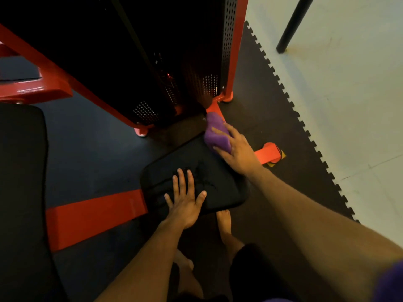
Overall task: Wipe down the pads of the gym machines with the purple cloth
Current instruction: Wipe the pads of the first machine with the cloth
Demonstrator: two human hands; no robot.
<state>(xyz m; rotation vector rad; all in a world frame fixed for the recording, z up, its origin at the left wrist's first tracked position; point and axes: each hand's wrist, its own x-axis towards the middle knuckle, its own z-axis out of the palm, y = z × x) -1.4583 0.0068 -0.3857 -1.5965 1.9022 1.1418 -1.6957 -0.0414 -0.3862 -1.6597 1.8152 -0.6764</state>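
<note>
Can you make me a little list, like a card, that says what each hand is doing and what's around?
left hand: flat, fingers spread, pressing on the small black padded seat
right hand: holding the bunched purple cloth at the pad's far corner
machine: red metal frame with a black perforated guard
floor: dark interlocking rubber mat
feet: bare

One head-worn camera looks steeply down, close over a black pad [192, 177].
</note>
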